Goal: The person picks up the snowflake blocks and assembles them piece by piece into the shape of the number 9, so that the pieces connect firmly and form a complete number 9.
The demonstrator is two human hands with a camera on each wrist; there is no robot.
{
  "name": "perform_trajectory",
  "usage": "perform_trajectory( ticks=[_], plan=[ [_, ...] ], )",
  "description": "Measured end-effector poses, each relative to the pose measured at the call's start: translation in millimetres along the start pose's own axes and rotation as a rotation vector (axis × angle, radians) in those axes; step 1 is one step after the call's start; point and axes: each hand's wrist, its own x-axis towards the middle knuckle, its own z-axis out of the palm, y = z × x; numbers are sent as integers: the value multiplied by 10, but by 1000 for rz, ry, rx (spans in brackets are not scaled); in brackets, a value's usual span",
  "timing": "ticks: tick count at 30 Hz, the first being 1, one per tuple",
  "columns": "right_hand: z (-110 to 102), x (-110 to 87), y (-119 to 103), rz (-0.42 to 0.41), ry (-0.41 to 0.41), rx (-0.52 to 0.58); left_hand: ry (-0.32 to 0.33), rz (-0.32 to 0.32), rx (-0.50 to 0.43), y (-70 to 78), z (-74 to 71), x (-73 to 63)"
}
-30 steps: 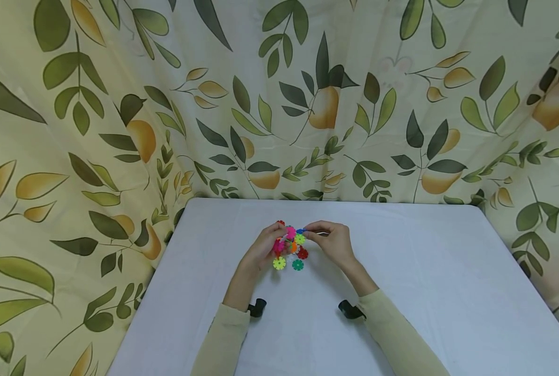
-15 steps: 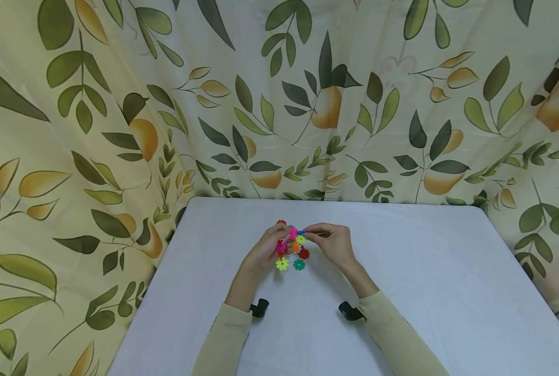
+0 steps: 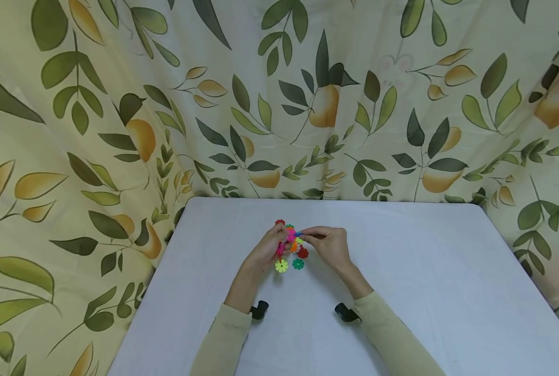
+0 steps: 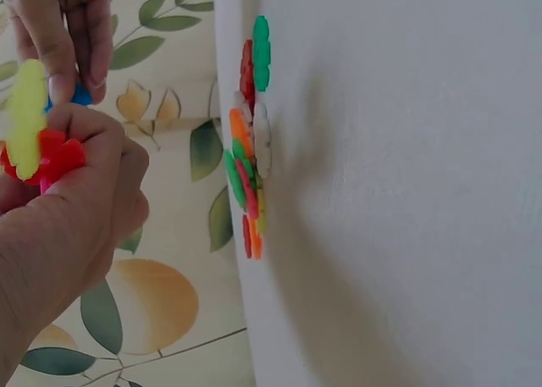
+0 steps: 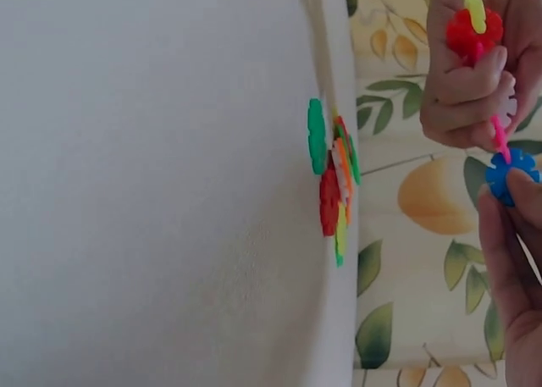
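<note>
My left hand [image 3: 263, 250] grips a small chain of notched plastic discs. In it show a yellow disc [image 4: 28, 120], a red disc [image 4: 63, 157] and a pink disc [image 5: 500, 137], with a whitish one partly hidden by the fingers. Thumb and fingers of my right hand [image 3: 330, 245] pinch a blue notched disc [image 5: 506, 179]. The blue disc's edge is right at the end of the pink disc, at an angle to it. Both hands are raised over the table, close together.
Loose discs lie in a cluster on the white table [image 3: 402, 271] below the hands, among them a green disc [image 5: 316, 135], a red disc [image 5: 329, 202] and an orange disc [image 4: 240, 131]. A leaf-patterned curtain [image 3: 307, 104] hangs behind the table.
My right hand has moved slightly left toward my left hand, bringing the blue disc up against the pink one. The left hand keeps its grip and has turned a little.
</note>
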Motion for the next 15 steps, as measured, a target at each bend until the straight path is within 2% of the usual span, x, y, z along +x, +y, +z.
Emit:
perform_trajectory(
  ticks=[8, 12, 15],
  plan=[
    [-51, 4, 19, -17, -31, 17, -6, -1, 38, -11, 1, 13],
    [-92, 16, 34, 14, -75, 3, 50, -16, 88, -9, -2, 11],
    [-124, 19, 65, 82, -115, -57, 105, -26, 131, -13, -10, 5]
  ],
)
